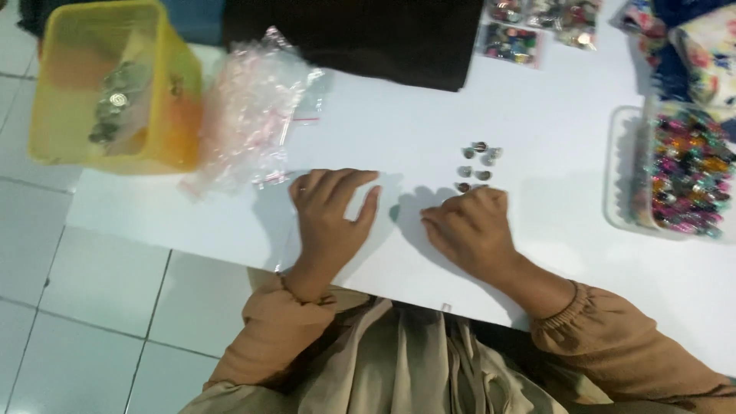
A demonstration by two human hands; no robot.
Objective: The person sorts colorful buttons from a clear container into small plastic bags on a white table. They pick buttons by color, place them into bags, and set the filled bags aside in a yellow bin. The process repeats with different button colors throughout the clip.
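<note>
My left hand (331, 211) lies flat on the white surface (552, 222), fingers spread, pressing what looks like a clear little bag, though I can't be sure. My right hand (469, 226) is loosely curled, knuckles up, fingertips at the near end of the beads (477, 165); I can't tell if it has pinched one. The beads sit in a small cluster at one o'clock from my right hand, just beyond the fingers.

Risk, as I judge it: they're small and round, the surface is slick, so one nudge of my knuckles could send them rolling, and the near edge over the tiled floor isn't far.

Around me: yellow bin (115, 84) at ten o'clock with metal bits inside, a heap of clear bags (253, 115) beside it, black cloth (353, 38) at twelve, bead packets (512, 42) at one, a full tray (625, 165) of coloured beads at three. Nothing sits between my hands and the cluster.
</note>
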